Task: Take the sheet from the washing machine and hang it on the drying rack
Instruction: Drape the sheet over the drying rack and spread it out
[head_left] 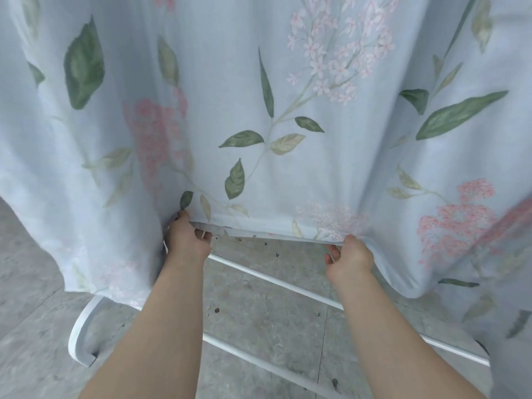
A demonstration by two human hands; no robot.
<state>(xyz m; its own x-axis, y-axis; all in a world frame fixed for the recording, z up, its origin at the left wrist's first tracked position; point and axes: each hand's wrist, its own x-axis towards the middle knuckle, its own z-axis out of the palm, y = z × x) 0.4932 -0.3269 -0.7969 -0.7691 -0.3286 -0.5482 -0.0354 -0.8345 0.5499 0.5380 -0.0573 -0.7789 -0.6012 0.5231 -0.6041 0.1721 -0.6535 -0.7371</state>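
Hanging in loose folds above and beyond both grips, the pale blue floral sheet (288, 168) filled most of the view, with its lower hem stretched taut between them. The left grip (187, 240) pinched the hem with fingers curled round its edge, and the right grip (349, 259) held the same hem further along, thumb on top. Below and between the grips ran the white bars of the drying rack (273, 280), standing on a grey tiled floor (259, 326).
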